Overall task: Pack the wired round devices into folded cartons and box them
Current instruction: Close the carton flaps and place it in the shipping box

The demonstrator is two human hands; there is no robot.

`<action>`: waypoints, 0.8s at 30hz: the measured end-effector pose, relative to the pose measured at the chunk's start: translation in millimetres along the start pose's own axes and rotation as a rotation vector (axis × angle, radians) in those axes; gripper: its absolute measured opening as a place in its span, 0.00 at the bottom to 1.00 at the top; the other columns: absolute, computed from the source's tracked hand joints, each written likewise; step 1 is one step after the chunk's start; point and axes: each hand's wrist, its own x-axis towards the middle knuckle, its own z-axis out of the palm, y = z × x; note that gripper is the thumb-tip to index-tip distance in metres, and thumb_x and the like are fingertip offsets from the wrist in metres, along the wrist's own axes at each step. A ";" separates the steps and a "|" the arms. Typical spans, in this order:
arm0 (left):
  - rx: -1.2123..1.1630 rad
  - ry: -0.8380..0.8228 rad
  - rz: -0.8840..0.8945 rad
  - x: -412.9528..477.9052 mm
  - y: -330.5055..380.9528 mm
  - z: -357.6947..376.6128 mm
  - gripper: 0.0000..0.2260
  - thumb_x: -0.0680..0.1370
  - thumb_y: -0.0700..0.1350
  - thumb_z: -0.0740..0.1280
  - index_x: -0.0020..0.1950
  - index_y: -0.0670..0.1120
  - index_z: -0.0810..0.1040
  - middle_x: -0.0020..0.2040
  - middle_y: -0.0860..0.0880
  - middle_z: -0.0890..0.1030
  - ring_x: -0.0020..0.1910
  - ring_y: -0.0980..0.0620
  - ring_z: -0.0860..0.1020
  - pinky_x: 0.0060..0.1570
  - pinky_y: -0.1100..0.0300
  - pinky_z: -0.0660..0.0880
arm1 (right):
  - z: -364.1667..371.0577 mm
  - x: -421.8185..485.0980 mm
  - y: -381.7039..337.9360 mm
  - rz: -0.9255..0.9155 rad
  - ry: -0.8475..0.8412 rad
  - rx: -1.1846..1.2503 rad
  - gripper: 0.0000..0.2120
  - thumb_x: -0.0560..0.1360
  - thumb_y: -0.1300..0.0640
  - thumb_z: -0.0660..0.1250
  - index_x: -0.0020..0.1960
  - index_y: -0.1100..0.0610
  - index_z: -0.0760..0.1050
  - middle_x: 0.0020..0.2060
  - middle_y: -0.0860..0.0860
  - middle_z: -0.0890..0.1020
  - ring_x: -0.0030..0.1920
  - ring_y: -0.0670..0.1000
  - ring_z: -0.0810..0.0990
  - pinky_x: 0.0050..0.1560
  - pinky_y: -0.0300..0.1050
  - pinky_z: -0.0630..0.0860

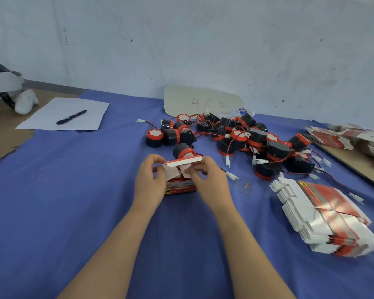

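Note:
A small red and white carton (180,187) stands on the blue cloth at the centre, its white top flaps raised. My left hand (151,180) grips its left side and pinches a flap. My right hand (207,176) pinches the flaps on the right side. What is inside the carton is hidden. One black and red round device (182,150) lies just behind the carton. A tangled pile of wired round devices (242,139) fills the cloth behind and to the right. A stack of flat unfolded cartons (326,216) lies at the right.
A sheet of paper (52,117) with a black pen (71,117) lies at the back left. A cardboard sign (201,100) leans on the wall. More flat cartons (352,137) lie on a board at the far right. A rubber band (243,185) lies beside my right hand.

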 end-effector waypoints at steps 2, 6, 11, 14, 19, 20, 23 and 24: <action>-0.123 -0.019 -0.043 0.1 5.2 -0.6 0.07 0.80 0.44 0.58 0.47 0.51 0.75 0.48 0.56 0.77 0.43 0.65 0.77 0.33 0.73 0.72 | 0.4 -0.3 2.2 0.008 -0.019 0.024 0.07 0.77 0.58 0.66 0.49 0.47 0.71 0.44 0.41 0.81 0.48 0.40 0.79 0.43 0.27 0.73; -0.150 -0.149 -0.102 -3.8 9.3 0.8 0.11 0.77 0.56 0.62 0.47 0.49 0.77 0.47 0.55 0.79 0.45 0.59 0.78 0.39 0.66 0.73 | 3.7 -2.1 5.1 0.096 -0.009 0.100 0.11 0.77 0.61 0.64 0.54 0.48 0.67 0.53 0.47 0.75 0.50 0.45 0.76 0.41 0.28 0.73; 0.172 -0.204 0.202 -8.4 -3.6 0.3 0.07 0.78 0.43 0.66 0.56 0.48 0.75 0.55 0.53 0.75 0.53 0.56 0.73 0.49 0.72 0.68 | -16.9 -1.4 4.7 0.005 -0.202 -0.026 0.20 0.77 0.62 0.64 0.66 0.48 0.68 0.62 0.48 0.72 0.55 0.43 0.74 0.49 0.27 0.71; 0.273 -0.238 0.316 -4.3 -5.7 -3.9 0.08 0.79 0.43 0.65 0.58 0.47 0.77 0.55 0.58 0.72 0.55 0.58 0.71 0.53 0.75 0.65 | -32.3 1.8 6.6 0.039 -0.396 0.002 0.21 0.77 0.61 0.66 0.69 0.50 0.69 0.66 0.47 0.70 0.58 0.38 0.74 0.55 0.27 0.70; 0.225 -0.271 0.328 -2.8 -6.4 -8.1 0.11 0.77 0.45 0.68 0.60 0.49 0.77 0.54 0.65 0.72 0.53 0.71 0.71 0.51 0.79 0.66 | -30.0 2.5 12.3 0.080 -0.270 0.014 0.15 0.79 0.56 0.64 0.66 0.48 0.73 0.60 0.48 0.79 0.58 0.48 0.78 0.60 0.43 0.75; 0.218 -0.290 0.324 -2.9 -6.7 -9.1 0.13 0.77 0.44 0.69 0.61 0.49 0.76 0.54 0.64 0.72 0.53 0.72 0.71 0.52 0.78 0.67 | -29.0 2.7 13.3 0.073 -0.243 0.013 0.14 0.79 0.55 0.63 0.65 0.47 0.74 0.59 0.47 0.79 0.57 0.47 0.79 0.59 0.43 0.76; 0.238 -0.296 0.323 -2.2 -5.5 -9.8 0.15 0.77 0.41 0.69 0.63 0.49 0.76 0.56 0.60 0.73 0.53 0.67 0.71 0.54 0.77 0.68 | -26.1 2.8 14.4 0.040 -0.200 0.013 0.13 0.80 0.55 0.63 0.63 0.46 0.75 0.55 0.43 0.79 0.55 0.46 0.79 0.57 0.39 0.76; 0.224 -0.290 0.312 -2.3 -4.7 -9.2 0.14 0.77 0.40 0.68 0.62 0.50 0.76 0.57 0.60 0.73 0.53 0.67 0.72 0.54 0.77 0.68 | -25.0 3.0 14.4 0.032 -0.188 0.005 0.13 0.79 0.55 0.63 0.62 0.46 0.75 0.55 0.43 0.79 0.55 0.46 0.79 0.56 0.39 0.76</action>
